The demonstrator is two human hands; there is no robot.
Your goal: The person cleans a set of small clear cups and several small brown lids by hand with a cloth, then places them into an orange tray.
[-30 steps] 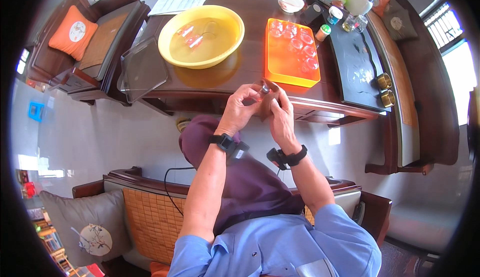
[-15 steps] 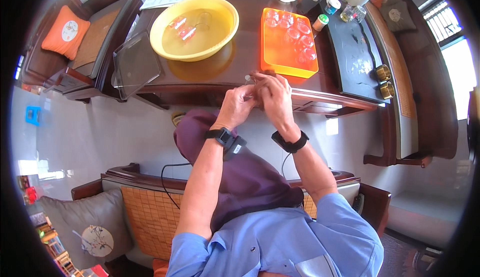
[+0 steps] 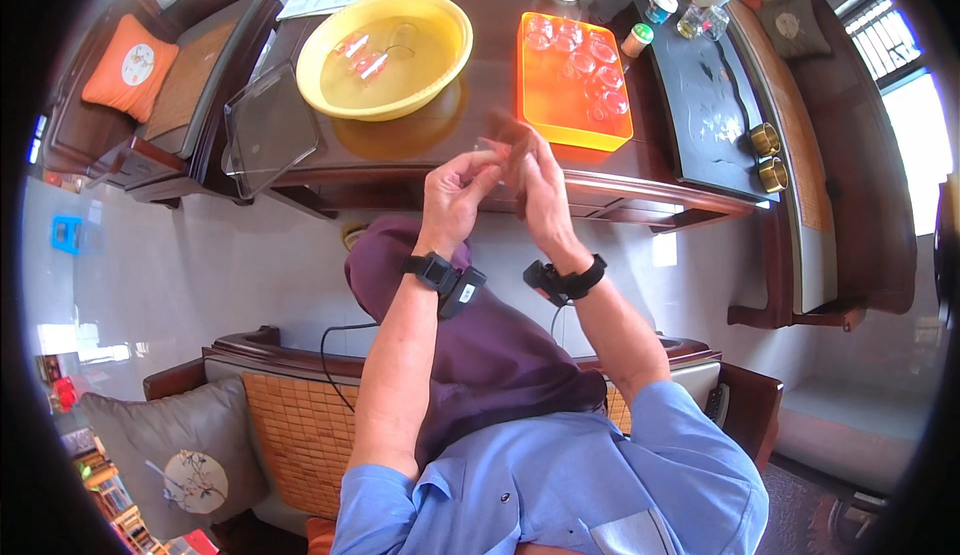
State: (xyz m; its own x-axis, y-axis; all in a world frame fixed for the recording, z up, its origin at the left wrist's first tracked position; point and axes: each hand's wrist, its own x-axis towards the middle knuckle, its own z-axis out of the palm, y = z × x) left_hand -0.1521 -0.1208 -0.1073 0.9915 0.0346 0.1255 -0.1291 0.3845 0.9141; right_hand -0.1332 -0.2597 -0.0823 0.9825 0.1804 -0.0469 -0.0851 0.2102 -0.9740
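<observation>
Both hands raised and brought together before table edge (image 3: 400,177). Small glass (image 3: 491,145), blurred, pinched narrowly in left hand (image 3: 453,195). Brown cloth (image 3: 516,137), also blurred, gripped in right hand (image 3: 543,190), against the glass; exact finger contact can't be told. Space just beyond right hand is taken up by orange tray (image 3: 570,136); yellow basin (image 3: 375,112) is set to its left.

A bare strip of the dark-brown wooden surface (image 3: 490,55) is lying open between the round yellow plastic basin (image 3: 385,113) and the rectangular orange plastic tray (image 3: 550,100); left fingers (image 3: 482,183) and right fingers (image 3: 540,162) are covering its near end from view. Clear round cups (image 3: 582,61) are crowding the tray's far and right parts, leaving its near-left floor free.
</observation>
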